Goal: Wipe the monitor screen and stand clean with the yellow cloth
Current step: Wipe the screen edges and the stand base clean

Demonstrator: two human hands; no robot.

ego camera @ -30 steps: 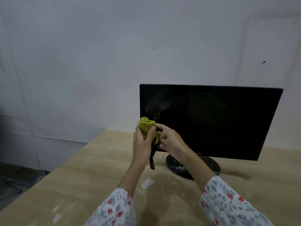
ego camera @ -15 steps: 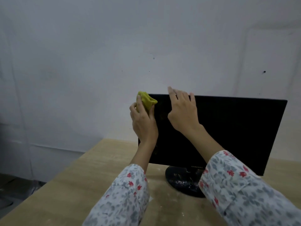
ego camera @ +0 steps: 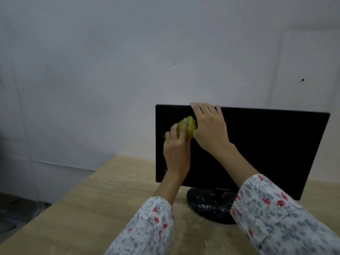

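**A:** At the screen's upper left, your left hand (ego camera: 176, 150) has the yellow cloth (ego camera: 187, 127) bunched in curled fingers and pressed against the dark glass. Motion blur smears the fingers, so the exact hold is unclear.

**B:** And your right hand (ego camera: 209, 129)?

**A:** Laid flat on the monitor (ego camera: 257, 148), fingers straight, tips hooked just over the top edge, gripping nothing. Its thumb side touches the cloth.

**B:** How much room do you have along the edges?

**A:** Your cloth sits near the left bezel and a little below the top edge. Rightward, the wide stretch of black glass is uncovered out to the far corner. Below, your forearms in the floral sleeves (ego camera: 272, 214) cross the lower part of the screen.

**B:** What about the stand (ego camera: 207, 205)?

**A:** Round and black, speckled white, resting on the wooden table (ego camera: 95, 203), partly behind your right sleeve. Bare tabletop lies open to your left, and the pale wall (ego camera: 110, 70) rises behind.
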